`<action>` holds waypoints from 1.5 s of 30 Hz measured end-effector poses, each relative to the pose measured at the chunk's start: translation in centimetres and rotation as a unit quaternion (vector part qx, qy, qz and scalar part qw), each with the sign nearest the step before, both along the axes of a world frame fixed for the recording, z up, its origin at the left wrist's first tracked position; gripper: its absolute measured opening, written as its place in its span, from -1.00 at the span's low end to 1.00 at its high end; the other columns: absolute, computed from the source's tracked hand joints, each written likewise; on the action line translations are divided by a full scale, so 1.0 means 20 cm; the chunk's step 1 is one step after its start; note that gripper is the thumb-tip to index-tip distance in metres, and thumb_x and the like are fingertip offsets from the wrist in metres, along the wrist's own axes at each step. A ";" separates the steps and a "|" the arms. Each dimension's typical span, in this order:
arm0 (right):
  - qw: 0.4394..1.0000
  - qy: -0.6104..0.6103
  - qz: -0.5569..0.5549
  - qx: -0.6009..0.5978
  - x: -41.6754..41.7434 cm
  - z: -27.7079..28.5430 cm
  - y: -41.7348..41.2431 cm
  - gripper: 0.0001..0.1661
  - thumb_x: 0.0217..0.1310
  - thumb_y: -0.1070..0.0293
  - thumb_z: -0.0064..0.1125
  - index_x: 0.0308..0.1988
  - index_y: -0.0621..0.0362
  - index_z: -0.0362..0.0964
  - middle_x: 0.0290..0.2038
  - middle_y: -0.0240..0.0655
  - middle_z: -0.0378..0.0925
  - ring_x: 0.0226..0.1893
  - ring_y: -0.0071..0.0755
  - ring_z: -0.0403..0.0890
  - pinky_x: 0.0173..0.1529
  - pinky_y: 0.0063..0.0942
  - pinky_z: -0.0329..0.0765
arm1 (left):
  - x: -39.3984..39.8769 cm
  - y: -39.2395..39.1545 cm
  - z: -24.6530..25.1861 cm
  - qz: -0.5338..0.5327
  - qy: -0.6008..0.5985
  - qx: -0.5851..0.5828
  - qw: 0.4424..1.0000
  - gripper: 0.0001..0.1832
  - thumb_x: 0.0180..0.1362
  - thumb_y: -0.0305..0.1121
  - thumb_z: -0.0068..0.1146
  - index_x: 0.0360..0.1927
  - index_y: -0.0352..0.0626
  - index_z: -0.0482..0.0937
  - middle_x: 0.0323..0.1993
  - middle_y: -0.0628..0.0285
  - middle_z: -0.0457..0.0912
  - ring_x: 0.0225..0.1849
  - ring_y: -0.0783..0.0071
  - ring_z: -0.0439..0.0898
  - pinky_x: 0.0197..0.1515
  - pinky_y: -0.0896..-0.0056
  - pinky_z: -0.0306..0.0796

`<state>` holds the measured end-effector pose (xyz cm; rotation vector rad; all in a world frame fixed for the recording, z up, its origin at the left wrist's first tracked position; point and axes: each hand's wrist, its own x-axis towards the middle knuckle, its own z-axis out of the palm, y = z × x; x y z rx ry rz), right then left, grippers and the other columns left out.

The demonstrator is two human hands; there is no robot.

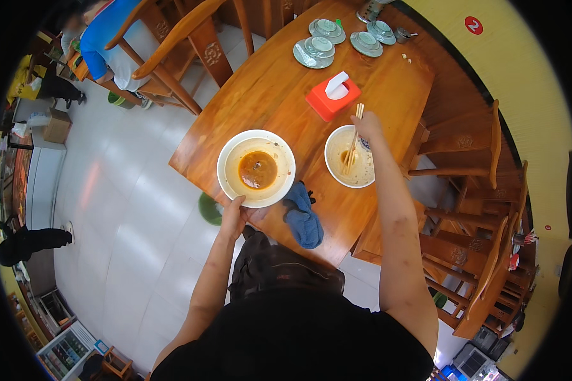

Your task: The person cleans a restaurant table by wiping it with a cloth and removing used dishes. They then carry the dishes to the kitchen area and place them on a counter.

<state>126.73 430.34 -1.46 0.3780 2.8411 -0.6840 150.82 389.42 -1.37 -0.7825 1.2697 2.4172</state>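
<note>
My left hand [233,216] grips the near rim of a white bowl [224,169], which holds some orange-brown broth [257,170] with bits in it. To the right, my right hand [369,126] is closed around several wooden chopsticks [352,152]. Their lower ends stand in a second white bowl [333,166], which has food residue and a little liquid inside. A blue cloth [303,221] lies on the wooden table [276,107] between the bowls, at the near edge.
Beyond the bowls stand an orange-red tissue box [321,105] and several stacks of pale green dishes [310,56]. Wooden chairs [457,142] line both sides. A green bin [209,209] stands below the table's left edge. People are at the upper left.
</note>
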 end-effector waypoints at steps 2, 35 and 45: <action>1.000 -0.004 0.010 -0.013 -0.02 0.00 -0.03 -0.53 0.32 0.09 0.17 -0.29 0.38 0.56 -0.47 0.04 0.64 -0.51 0.06 0.70 -0.23 -0.11 0.62 | -0.02 0.00 -0.02 0.022 -0.006 0.027 0.999 -0.46 0.33 -0.51 -0.15 0.39 -0.26 0.18 0.21 -0.02 0.48 0.16 0.14 0.59 0.16 0.14 0.60; 0.650 0.345 -0.391 -0.553 0.72 0.00 0.30 -0.72 0.53 0.21 0.02 -0.22 0.21 0.40 -0.34 -0.42 0.50 -0.28 -0.57 0.53 -0.11 -0.45 0.57 | -0.52 1.05 0.25 -0.253 -0.028 -0.209 0.944 -0.43 0.16 -0.57 0.15 0.29 -0.32 0.38 0.14 -0.01 0.59 0.09 0.15 0.66 0.04 0.08 0.65; 0.526 0.238 -0.351 -0.737 0.60 -0.26 0.37 -0.69 0.53 0.16 0.00 -0.14 0.21 0.41 -0.23 -0.30 0.60 -0.23 -0.40 0.64 -0.10 -0.37 0.67 | -0.46 0.88 -0.01 -0.209 -0.012 0.221 0.953 -0.39 0.42 -0.18 -0.03 0.47 -0.05 0.16 0.35 0.16 0.41 0.29 0.22 0.51 0.36 0.03 0.39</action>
